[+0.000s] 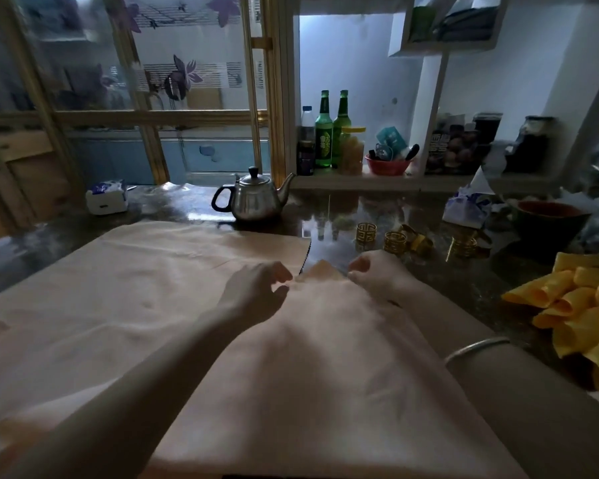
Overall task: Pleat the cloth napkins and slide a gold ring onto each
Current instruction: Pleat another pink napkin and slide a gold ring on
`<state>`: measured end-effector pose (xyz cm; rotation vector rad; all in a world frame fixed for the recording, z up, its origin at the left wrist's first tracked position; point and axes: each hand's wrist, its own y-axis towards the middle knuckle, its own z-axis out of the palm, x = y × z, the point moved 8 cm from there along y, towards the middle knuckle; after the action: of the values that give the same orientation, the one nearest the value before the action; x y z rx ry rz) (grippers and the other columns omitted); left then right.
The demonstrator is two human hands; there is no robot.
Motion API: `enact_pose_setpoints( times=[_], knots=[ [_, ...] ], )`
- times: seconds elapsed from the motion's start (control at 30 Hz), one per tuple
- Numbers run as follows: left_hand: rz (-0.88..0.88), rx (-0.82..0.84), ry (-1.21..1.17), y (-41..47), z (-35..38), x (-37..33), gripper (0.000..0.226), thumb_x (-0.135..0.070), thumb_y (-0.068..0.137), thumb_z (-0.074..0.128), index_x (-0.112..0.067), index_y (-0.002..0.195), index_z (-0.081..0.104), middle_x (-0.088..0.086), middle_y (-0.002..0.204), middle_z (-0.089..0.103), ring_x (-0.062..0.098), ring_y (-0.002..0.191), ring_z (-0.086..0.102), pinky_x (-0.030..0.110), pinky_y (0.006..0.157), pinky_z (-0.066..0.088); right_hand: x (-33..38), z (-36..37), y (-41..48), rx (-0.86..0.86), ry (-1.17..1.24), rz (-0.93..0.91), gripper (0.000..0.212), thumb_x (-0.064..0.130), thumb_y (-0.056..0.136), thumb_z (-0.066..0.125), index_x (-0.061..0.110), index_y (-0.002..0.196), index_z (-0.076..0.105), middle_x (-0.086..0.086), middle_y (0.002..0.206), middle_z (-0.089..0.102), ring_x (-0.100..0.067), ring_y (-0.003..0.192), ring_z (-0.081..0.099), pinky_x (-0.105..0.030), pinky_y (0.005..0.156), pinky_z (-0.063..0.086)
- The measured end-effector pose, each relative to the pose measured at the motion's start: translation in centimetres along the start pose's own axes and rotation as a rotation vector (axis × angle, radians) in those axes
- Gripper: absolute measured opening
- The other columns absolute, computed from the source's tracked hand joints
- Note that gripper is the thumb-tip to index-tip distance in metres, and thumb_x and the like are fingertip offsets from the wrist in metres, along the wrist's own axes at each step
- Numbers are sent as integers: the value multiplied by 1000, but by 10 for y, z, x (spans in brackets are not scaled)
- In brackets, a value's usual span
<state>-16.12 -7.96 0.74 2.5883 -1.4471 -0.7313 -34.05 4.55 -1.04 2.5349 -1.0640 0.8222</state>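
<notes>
At the far edge of the pale napkin (325, 357), mid-surface, both hands work the cloth. The left hand (256, 288) pinches the hem between thumb and forefinger. The right hand (377, 274) has its fingers curled in and pinches the same hem just across. A small peak of fabric stands between the two pinches, which looks like the first pleat being gathered. The rest of the napkin lies flat toward the person, under both forearms, probably so it stays taut while folds stack up. A second pale cloth (135, 288) is spread beside it on the left.

The gold rings (395, 242) sit in a loose row on the dark surface (325, 209), just beyond the right hand and within easy reach. Yellow napkins (574, 305) are piled at the right edge, folded; no ring is visible on them. A steel teapot (253, 198) is parked further back, clear of the work.
</notes>
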Motion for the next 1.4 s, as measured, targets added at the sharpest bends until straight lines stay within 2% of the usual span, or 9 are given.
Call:
enact_pose_setpoints(
  times=[0.23, 0.37, 0.47, 0.57, 0.73, 0.87, 1.07, 1.23, 1.4],
  knots=[
    [-96, 79, -119, 69, 44, 12, 31, -31, 85, 71, -21, 114, 64, -7, 103, 71, 12, 93, 66, 31, 85, 52, 18, 33, 57, 99, -63, -55, 38, 26, 83, 75, 13, 118, 65, -3, 113, 66, -16, 101, 61, -30, 89, 51],
    [-108, 116, -81, 83, 57, 15, 26, -31, 81, 73, -25, 106, 69, -5, 103, 70, 14, 95, 63, 31, 85, 50, 17, 33, 63, 104, -118, -66, 20, 18, 84, 73, 16, 103, 73, -1, 101, 70, -12, 88, 63, -27, 78, 53],
    [-106, 119, -37, 85, 58, 19, 22, -34, 81, 73, -31, 102, 71, -8, 102, 66, 13, 98, 60, 29, 83, 49, 17, 29, 63, 85, -109, -103, 12, 18, 86, 71, 18, 97, 75, 1, 98, 72, -10, 87, 64, -27, 80, 53],
    [-99, 102, -52, 85, 58, 21, 16, -34, 82, 72, -32, 98, 72, -9, 99, 64, 11, 94, 59, 25, 78, 47, 15, 25, 61, 35, -74, -118, 11, 16, 87, 71, 18, 96, 75, 2, 98, 72, -9, 87, 63, -24, 80, 51],
    [-99, 94, -113, 87, 64, 24, 11, -30, 79, 73, -33, 89, 74, -4, 96, 66, 15, 87, 62, 33, 83, 52, 13, 27, 57, -25, -61, -142, 12, 15, 87, 70, 19, 97, 75, 2, 99, 72, -10, 89, 64, -24, 81, 51],
    [-94, 89, -107, 87, 65, 24, 12, -28, 79, 72, -34, 88, 74, -6, 93, 65, 14, 85, 61, 32, 80, 52, 10, 28, 54, -76, -4, -152, 9, 16, 85, 72, 20, 92, 75, 2, 95, 72, -5, 79, 59, -16, 70, 42],
    [-29, 39, -96, 79, 60, 18, 11, -26, 81, 70, -37, 85, 71, -17, 79, 63, 8, 77, 62, 30, 71, 53, 13, 24, 43, -92, 26, -207, 7, 14, 85, 72, 20, 86, 74, 5, 87, 69, -3, 76, 58, -8, 64, 39],
    [26, 29, -87, 76, 58, 16, 18, -26, 81, 63, -42, 83, 71, -18, 84, 66, 7, 78, 63, 32, 69, 55, 23, 24, 31, -66, -127, -347, 11, 12, 81, 70, 22, 83, 73, 1, 91, 70, -13, 85, 62, -26, 79, 50],
    [-10, 114, -124, 84, 62, 15, 11, -42, 84, 67, -33, 84, 74, -15, 84, 68, 9, 82, 64, 31, 72, 54, 31, 26, 22, -70, -224, -439, 10, 10, 82, 69, 20, 82, 71, 2, 90, 65, -14, 82, 61, -32, 77, 51]
  ],
)
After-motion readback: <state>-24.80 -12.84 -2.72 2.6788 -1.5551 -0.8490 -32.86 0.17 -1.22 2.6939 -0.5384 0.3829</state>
